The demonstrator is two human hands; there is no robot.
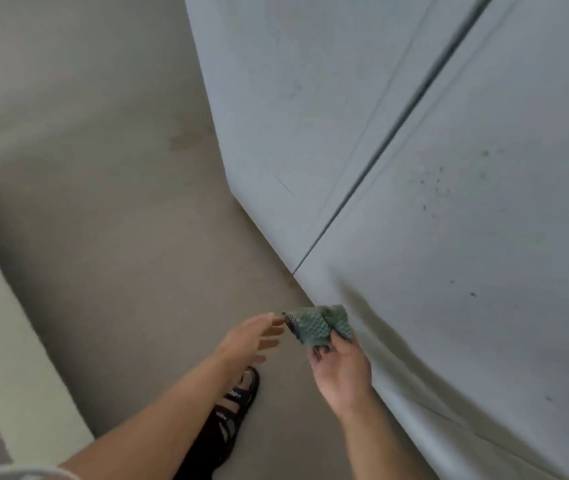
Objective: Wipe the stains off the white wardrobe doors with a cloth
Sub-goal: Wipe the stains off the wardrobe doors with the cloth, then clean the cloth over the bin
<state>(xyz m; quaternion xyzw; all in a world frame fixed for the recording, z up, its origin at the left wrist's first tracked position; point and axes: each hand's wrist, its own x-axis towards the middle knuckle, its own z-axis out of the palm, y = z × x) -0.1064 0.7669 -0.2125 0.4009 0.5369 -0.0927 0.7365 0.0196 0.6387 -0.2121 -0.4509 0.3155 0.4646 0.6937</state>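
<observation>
Your right hand (342, 374) grips the green cloth (319, 325) near the stained wardrobe door (466, 220) — fingers curled round it. Your left hand (250, 336) hovers just beside it, fingers loosely straight.

Wardrobe doors (466, 254) right, floor (120, 254) left, as I saw it.
The cloth (317, 325) sat in the right hand (342, 372) beside the doors, left hand (252, 337) just left, sandal (231, 410) beneath.
</observation>
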